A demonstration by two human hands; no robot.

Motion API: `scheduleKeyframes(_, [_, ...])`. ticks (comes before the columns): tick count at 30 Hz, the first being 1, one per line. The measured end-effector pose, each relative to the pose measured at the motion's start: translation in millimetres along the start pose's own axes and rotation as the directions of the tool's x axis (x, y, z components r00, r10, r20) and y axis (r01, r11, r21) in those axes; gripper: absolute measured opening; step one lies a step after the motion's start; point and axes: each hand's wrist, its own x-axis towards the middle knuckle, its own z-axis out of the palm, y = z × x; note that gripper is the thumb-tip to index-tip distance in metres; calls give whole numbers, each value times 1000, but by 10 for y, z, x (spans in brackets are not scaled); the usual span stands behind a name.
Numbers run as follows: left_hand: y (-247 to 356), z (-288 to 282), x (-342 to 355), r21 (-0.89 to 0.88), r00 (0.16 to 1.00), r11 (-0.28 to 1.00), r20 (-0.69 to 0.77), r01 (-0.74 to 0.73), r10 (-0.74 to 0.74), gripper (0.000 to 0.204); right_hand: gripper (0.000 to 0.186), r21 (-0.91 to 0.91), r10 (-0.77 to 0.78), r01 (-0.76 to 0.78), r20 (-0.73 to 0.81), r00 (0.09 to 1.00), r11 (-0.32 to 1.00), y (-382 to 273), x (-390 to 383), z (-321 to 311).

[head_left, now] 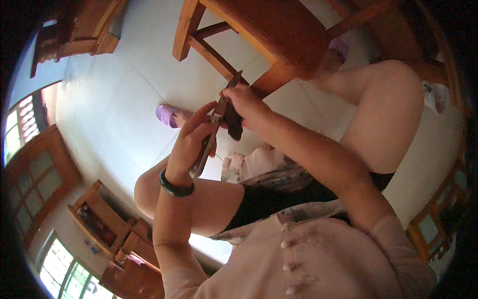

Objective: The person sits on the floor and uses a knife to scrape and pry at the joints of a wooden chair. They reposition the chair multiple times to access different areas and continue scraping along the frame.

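Note:
My left hand (191, 142), with a dark green bangle at its wrist, is closed round a long, narrow, knife-like tool (201, 160). Its pale lower end shows by the heel of that hand, and a pointed dark end rises beyond the fingers. My right hand (247, 105) is closed at the upper part of the tool, against a dark brown lump (234, 128) that hangs below the fingers. What the lump is, I cannot make out. Both hands meet above the floor, in front of my lap.
A wooden chair or stool (279, 35) stands just beyond my hands. Purple slippers (167, 115) are on my feet on the pale tiled floor (114, 99). Wooden cabinets (102, 219) line the left side, with a window (64, 264) at lower left.

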Motion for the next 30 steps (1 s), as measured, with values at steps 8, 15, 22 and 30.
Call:
scheduleKeyframes(8, [-30, -7, 22, -252, 997, 965, 28, 76, -72, 43, 11, -80, -20, 27, 89, 996, 996, 84, 21, -60])
scheduleKeyframes(15, [-25, -23, 8, 7, 997, 999, 61, -37, 37, 44, 11, -31, -9, 11, 71, 997, 999, -47, -73, 27])
scheduleKeyframes(22, [46, 6, 25, 10, 989, 989, -13, 146, -146, 41, 18, -105, -33, 26, -65, 997, 994, 57, 16, -53])
scheduleKeyframes(30, [-641, -263, 16, 261, 997, 963, 61, -67, 52, 27, 25, -526, -368, 343, 61, 928, 778, 661, 133, -259])
